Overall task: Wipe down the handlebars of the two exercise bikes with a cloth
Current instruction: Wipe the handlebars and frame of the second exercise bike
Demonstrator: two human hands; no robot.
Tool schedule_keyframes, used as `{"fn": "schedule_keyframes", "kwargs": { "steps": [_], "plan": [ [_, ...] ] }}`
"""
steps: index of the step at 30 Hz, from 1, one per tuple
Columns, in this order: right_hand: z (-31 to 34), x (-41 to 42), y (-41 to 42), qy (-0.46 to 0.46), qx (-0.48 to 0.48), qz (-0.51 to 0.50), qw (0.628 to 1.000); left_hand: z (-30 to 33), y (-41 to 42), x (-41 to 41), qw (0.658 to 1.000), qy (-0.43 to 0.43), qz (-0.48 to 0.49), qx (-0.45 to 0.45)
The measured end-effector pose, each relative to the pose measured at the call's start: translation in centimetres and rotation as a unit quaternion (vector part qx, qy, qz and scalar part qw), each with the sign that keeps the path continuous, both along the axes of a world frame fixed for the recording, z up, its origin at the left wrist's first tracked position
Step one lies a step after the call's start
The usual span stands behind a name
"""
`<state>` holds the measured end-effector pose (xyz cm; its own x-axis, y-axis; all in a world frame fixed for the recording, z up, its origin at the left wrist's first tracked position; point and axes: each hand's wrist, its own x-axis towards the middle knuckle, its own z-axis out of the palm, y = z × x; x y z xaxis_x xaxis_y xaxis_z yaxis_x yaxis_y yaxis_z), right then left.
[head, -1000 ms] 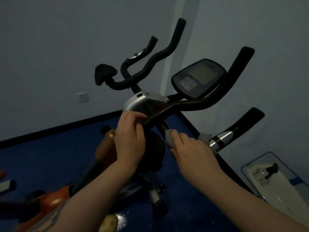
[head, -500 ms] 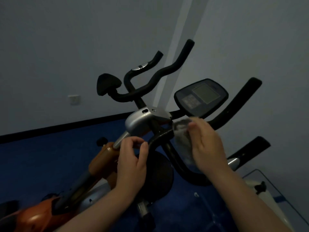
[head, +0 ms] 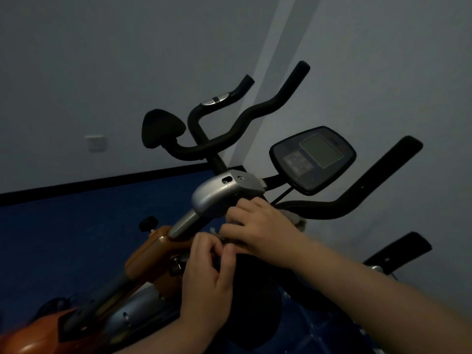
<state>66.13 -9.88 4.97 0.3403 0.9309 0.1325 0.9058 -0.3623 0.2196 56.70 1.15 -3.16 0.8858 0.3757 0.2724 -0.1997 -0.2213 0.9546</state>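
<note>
step: near handlebar (head: pixel 339 208) being wiped | change: cloth (head: pixel 293 217) being brought down from the console to mid-frame bar base | right hand (head: pixel 260 226) fingers being clamped on cloth | left hand (head: pixel 207 274) fingers being pinched on cloth edge | far handlebar (head: pixel 229 134), upper centre, untouched

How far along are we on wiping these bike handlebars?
Done: nothing shows as finished; the dim frame reveals no wiped surfaces. In hand: the right hand presses the grey cloth against the near handlebar by the silver clamp; the left hand pinches a cloth edge. Left: the far handlebar looks untouched.
</note>
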Motion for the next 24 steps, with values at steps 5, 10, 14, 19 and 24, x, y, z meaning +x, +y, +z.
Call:
{"fn": "schedule_keyframes", "kwargs": {
  "steps": [5, 10, 14, 19, 24],
  "plan": [
    [3.0, 2.2, -3.2, -0.094, 0.05, -0.075, 0.992, 0.1, 0.1, 0.0, 1.0, -0.001, -0.026, 0.012],
    [-0.7, -0.9, 0.2, -0.028, 0.098, -0.079, 0.992, 0.1, 0.3, 0.2, 0.999, 0.004, -0.047, 0.005],
    [3.4, 2.6, -3.7, -0.085, 0.039, -0.096, 0.991, 0.3, 0.5, 0.2, 0.997, -0.005, -0.068, 0.026],
    [0.8, 0.1, -1.4, -0.058, 0.127, -0.212, 0.967, 0.4, 0.4, 0.2, 0.997, -0.001, -0.074, 0.016],
    [2.6, 0.6, -5.9, -0.112, 0.118, -0.231, 0.959, 1.3, 1.8, 1.2, 0.986, -0.027, -0.145, 0.078]
  ]
}}
